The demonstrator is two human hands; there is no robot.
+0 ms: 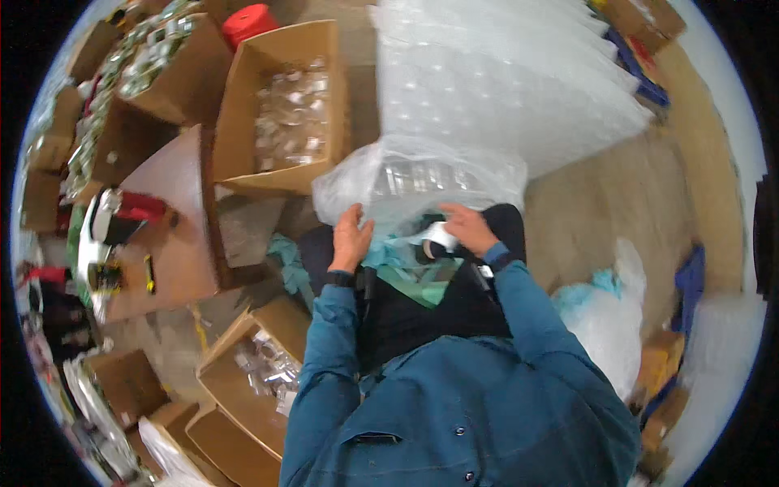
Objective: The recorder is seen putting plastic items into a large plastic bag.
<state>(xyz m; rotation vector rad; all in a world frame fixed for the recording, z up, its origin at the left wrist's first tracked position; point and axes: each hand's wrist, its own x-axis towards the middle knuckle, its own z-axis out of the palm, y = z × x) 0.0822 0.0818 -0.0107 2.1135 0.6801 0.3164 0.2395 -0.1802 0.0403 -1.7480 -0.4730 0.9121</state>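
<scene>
In front of my knees is a clear plastic bag (pixel 341 185) with rows of clear, shiny items (pixel 420 178) inside. My left hand (pixel 352 240) is at the bag's near left edge, thumb and fingers apart, with nothing seen in it. Over my right thigh, my right hand (pixel 470 228) points its fingers inward at the bag's near edge. A white roll with a brown core (pixel 441 238) sits right under those fingers; whether they grip it or the film is unclear. Crumpled teal film (pixel 389 251) and a green sheet (pixel 426 286) lie across my lap.
Tall stacked translucent wrapped packs (pixel 462 79) rise beyond the bag. Left stand an open carton of clear items (pixel 292 115) and a brown table (pixel 176 243) bearing a red-handled tool (pixel 143 207) and a yellow cutter (pixel 150 274). Another carton (pixel 243 365) is lower left; a white plastic bag (pixel 602 329) lies right.
</scene>
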